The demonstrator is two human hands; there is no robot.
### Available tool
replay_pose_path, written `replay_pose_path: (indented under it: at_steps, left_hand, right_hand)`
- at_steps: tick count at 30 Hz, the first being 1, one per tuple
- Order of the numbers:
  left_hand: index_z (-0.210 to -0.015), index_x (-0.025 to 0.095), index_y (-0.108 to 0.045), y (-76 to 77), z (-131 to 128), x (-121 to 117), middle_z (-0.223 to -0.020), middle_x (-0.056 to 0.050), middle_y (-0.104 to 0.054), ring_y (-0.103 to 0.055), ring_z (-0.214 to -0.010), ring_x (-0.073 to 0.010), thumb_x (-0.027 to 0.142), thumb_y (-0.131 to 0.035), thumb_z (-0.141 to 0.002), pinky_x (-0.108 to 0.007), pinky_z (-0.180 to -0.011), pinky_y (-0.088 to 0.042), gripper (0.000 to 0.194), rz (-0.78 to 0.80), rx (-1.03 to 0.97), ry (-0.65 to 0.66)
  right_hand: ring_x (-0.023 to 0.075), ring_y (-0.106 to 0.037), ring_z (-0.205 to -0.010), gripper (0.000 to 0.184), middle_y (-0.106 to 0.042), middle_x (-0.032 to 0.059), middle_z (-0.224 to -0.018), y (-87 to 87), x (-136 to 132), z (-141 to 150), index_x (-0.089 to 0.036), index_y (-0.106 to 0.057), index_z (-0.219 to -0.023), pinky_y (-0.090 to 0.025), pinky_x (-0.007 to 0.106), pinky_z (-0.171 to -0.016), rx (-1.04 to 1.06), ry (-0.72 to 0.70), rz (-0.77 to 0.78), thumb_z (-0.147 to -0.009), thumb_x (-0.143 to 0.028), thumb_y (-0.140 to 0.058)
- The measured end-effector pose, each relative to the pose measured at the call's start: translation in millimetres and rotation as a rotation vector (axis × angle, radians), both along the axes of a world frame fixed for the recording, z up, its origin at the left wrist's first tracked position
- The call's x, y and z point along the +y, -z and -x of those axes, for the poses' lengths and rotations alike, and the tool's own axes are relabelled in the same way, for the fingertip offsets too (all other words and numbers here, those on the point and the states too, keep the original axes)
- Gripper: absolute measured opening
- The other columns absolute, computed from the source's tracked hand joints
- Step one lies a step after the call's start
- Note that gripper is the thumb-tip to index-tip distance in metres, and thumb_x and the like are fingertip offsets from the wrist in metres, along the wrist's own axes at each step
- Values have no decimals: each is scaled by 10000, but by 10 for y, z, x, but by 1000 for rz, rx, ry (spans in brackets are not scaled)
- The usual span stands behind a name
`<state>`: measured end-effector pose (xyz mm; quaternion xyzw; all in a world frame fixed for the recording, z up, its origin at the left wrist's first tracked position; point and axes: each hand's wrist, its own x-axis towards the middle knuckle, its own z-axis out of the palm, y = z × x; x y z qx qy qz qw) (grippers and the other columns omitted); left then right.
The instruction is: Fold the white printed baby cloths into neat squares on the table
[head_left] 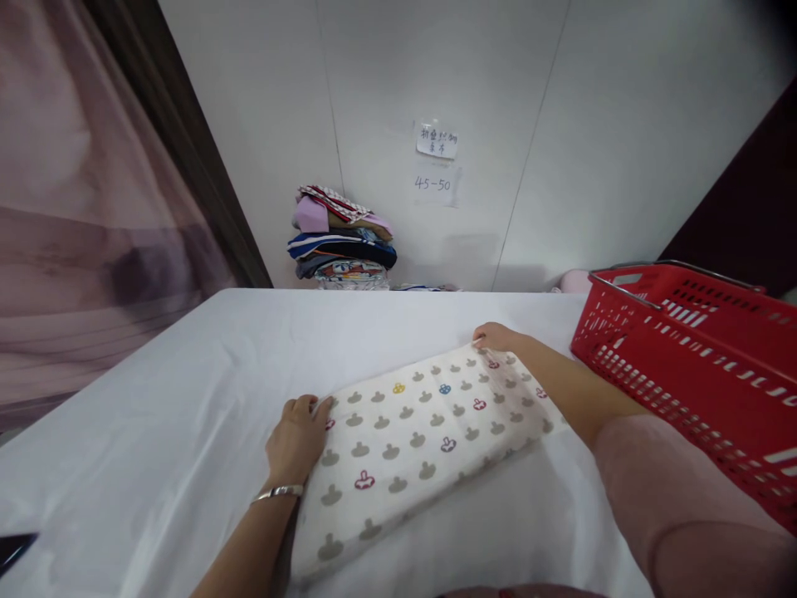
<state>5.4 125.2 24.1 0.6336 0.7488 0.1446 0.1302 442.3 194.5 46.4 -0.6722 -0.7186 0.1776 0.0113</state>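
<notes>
A folded white cloth [408, 448] printed with grey, red, blue and yellow mushrooms lies slantwise on the white-covered table. My left hand [297, 440], with a silver bracelet at the wrist, is closed at its upper left corner; the fingertips are partly hidden. At the far right corner, my right hand [495, 336] pinches the cloth's edge between thumb and fingers. The right part of the cloth seems slightly raised off the table.
The white-covered table [187, 415] extends around the cloth. To the right stands a red plastic basket [685, 357] with metal handles. Behind the table's far edge is a stack of folded fabrics [342, 241] against the wall. A pink curtain [93, 232] hangs at left.
</notes>
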Motion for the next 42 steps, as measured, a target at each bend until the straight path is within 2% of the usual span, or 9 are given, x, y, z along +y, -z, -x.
replay_pose_path:
  at_steps: [6, 10, 17, 20, 22, 25, 28, 36, 42]
  left_hand:
    - [-1052, 202, -559, 4, 2, -3, -1136, -104, -562, -584, -946, -288, 538, -301, -852, -410, -782, -445, 468, -13, 7, 6]
    - [-1051, 209, -560, 12, 7, 10, -1138, -101, -561, -586, -935, -289, 548, -305, -847, -412, -776, -448, 470, -5, -2, -2]
    - [-1063, 206, -553, 16, 12, 15, -1148, -106, -551, -577, -956, -300, 561, -294, -848, -425, -798, -443, 489, -2, -9, 3]
    - [-1061, 207, -555, 14, 14, 11, -1142, -105, -555, -580, -950, -300, 561, -289, -850, -424, -793, -443, 490, -5, -6, 6]
    - [-1062, 206, -557, 12, 14, 10, -1137, -107, -559, -582, -945, -300, 558, -292, -849, -423, -785, -444, 489, -6, -7, 2]
    - [-1062, 201, -562, 12, 12, 11, -1130, -112, -564, -586, -934, -295, 555, -295, -847, -420, -775, -446, 492, -11, -12, 4]
    - [-1062, 197, -564, 12, 14, 8, -1133, -116, -563, -587, -931, -293, 551, -296, -848, -419, -775, -449, 493, -16, -13, 7]
    - [-1066, 198, -567, -7, 16, 4, -1134, -119, -565, -583, -954, -297, 558, -295, -846, -426, -806, -446, 502, -9, -33, -1]
    - [-1079, 213, -555, -3, 22, 34, -1170, -114, -548, -575, -978, -305, 571, -290, -840, -437, -819, -446, 506, 27, -34, -17]
  right_hand:
    - [218, -595, -981, 271, -671, 22, -1069, 91, -57, -68, -248, -689, -951, -419, 270, -836, -53, 53, -34, -757, -378, -550]
    - [302, -511, -1142, 418, -607, 72, -1201, 58, -122, -322, -230, -659, -1061, -358, 390, -970, -125, 169, -65, -711, -452, -610]
    - [252, -432, -1241, 588, -438, 97, -1387, 289, -328, -394, -192, -389, -1363, -382, 362, -982, -134, 358, -171, -841, -456, -451]
    - [281, -306, -1319, 632, -328, 144, -1448, 379, -406, -296, -149, -286, -1408, -327, 432, -1019, -155, 433, -266, -859, -435, -415]
    - [278, -196, -1364, 607, -252, 133, -1484, 426, -453, -231, -154, -268, -1410, -245, 468, -1059, -182, 410, -338, -872, -405, -394]
    - [244, -164, -1377, 552, -235, 89, -1497, 487, -501, -172, -191, -296, -1398, -183, 465, -1081, -175, 308, -282, -900, -428, -328]
    - [238, -183, -1373, 555, -245, 81, -1495, 504, -499, -166, -204, -327, -1385, -189, 465, -1076, -149, 291, -198, -905, -482, -290]
    - [254, -156, -1378, 547, -211, 154, -1494, 417, -719, -206, -95, -303, -1387, -182, 437, -1081, -206, 430, -302, -914, -371, -287]
    - [235, -157, -1381, 554, -239, 96, -1495, 422, -932, -218, -172, -342, -1372, -156, 451, -1089, -204, 290, -215, -908, -471, -289]
